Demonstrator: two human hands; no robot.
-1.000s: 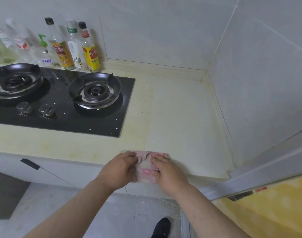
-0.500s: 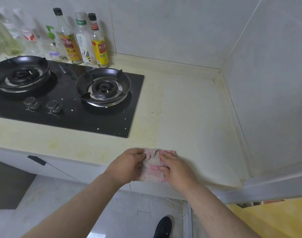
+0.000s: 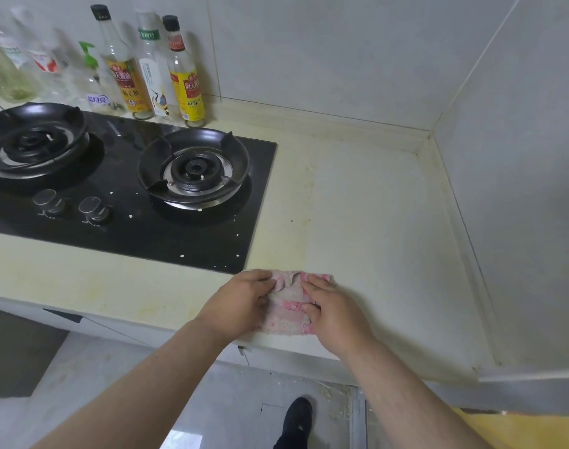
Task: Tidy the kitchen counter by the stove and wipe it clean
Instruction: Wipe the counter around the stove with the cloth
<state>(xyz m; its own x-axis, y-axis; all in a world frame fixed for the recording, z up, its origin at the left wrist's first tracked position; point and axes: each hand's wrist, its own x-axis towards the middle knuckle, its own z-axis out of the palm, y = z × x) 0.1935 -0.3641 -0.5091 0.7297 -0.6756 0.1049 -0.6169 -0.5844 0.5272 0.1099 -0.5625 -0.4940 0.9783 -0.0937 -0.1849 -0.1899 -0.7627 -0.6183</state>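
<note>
A folded pink and white cloth [image 3: 289,306] lies on the pale yellow counter [image 3: 367,222] near its front edge, just right of the black stove [image 3: 192,234]. My left hand [image 3: 237,303] grips the cloth's left side, fingers curled into its folds. My right hand [image 3: 331,311] holds the right side, fingertips pressing and pinching the fabric. The cloth's near edge reaches the counter's front lip. The counter shows yellowish stains beside the stove.
Two burners [image 3: 192,170] and two knobs [image 3: 92,209] sit on the stove, with white crumbs scattered on its glass. Several sauce and oil bottles [image 3: 186,72] stand along the back wall. Tiled walls close the corner at the right. A shoe [image 3: 296,419] is on the floor below.
The view has shifted a little to the right. Both hands stay on the cloth at the counter's front edge, with the fabric bunched slightly more between them.
</note>
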